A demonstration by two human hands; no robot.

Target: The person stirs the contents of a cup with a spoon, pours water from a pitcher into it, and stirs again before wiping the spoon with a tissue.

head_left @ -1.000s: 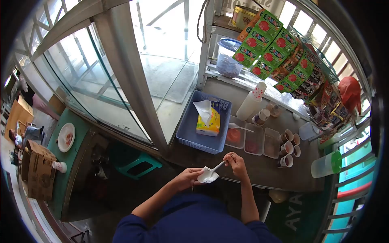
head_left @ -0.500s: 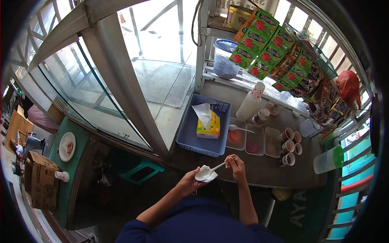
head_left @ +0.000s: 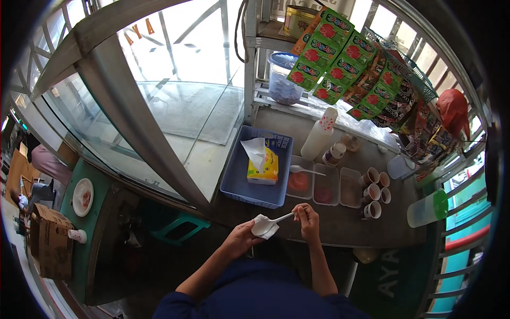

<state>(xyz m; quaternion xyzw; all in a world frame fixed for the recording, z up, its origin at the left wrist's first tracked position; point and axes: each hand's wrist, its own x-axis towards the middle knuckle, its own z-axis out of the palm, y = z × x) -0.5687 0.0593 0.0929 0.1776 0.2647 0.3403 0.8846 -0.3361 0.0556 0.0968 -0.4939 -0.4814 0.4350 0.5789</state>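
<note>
My right hand [head_left: 307, 222] is closed on the handle end of a white spoon [head_left: 281, 217]. A folded white tissue [head_left: 264, 229] is pinched in my left hand [head_left: 239, 240], pressed around the spoon's bowl, which it now mostly covers. Both hands are in front of my body at the near edge of the counter. Just beyond them stands a blue plastic basket [head_left: 226, 187] with a yellow tissue pack [head_left: 264, 169] in it, one sheet sticking out of the top.
Several clear containers hold coloured contents; a second white spoon [head_left: 305, 170] lies across them. Right of these stand several filled cups [head_left: 373, 209] and a green-lidded pitcher [head_left: 425, 210]. A glass case [head_left: 186, 122] rises at left. Drink sachets [head_left: 329, 58] hang above the counter.
The tissue has shifted over the spoon's bowl, hiding more of it. Both hands keep their hold. The whole view has turned slightly, so the counter things appear further left.
</note>
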